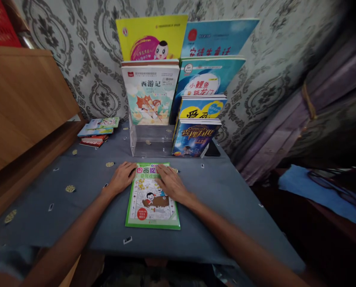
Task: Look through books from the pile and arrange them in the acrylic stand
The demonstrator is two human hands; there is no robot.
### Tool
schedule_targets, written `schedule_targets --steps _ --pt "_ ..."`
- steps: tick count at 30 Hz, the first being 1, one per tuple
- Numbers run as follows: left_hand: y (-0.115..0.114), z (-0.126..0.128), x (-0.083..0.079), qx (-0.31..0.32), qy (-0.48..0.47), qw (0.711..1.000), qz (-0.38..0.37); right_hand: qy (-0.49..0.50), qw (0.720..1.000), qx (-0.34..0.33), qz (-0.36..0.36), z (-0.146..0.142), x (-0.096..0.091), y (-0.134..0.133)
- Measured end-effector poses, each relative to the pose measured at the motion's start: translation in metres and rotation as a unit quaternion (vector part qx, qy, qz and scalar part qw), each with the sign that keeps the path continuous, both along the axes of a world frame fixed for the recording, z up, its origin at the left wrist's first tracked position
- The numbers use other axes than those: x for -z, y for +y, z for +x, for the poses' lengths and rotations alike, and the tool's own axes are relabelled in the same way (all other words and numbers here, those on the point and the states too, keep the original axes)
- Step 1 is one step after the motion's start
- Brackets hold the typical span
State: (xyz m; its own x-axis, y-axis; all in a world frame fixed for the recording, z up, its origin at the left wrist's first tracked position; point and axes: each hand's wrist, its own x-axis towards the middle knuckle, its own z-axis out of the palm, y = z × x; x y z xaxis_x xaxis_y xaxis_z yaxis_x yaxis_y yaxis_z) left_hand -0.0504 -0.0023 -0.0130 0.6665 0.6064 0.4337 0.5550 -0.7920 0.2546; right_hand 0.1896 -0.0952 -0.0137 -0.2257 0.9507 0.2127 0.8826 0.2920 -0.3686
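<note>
Gray-clothed table (216, 187) supported a green-bordered picture-puzzle book (152, 203), presumably light, flexible, best held by its side edges; left hand (123, 177) and right hand (173, 185) fingers rested unclenched at its top.

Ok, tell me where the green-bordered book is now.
In the head view, the green-bordered book lies on the grey table, left of and below centre, in front of the clear stand, left hand at its upper-left edge, right hand on its upper right.

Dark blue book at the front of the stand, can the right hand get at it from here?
Probably yes: the right hand rests on the green-bordered book, and nothing visible stands between that hand and the dark blue book.
</note>
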Motion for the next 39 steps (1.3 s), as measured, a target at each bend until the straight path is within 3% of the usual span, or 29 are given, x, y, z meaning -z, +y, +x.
schedule_targets --steps 8,20,30,39 --pt "-0.001 -0.001 0.002 -0.006 0.005 1.000 0.002 0.018 0.998 0.062 0.021 0.016 0.005 -0.008" --pt "0.008 -0.004 0.016 -0.037 -0.013 0.999 0.008 0.103 0.994 0.016 0.019 0.038 0.009 0.013" --pt "-0.005 0.008 -0.002 -0.062 0.066 0.996 0.025 0.228 0.974 0.012 -0.008 0.053 0.009 0.018" --pt "-0.009 0.022 -0.005 -0.040 0.062 0.997 0.027 0.292 0.956 0.008 -0.012 0.057 0.012 0.022"
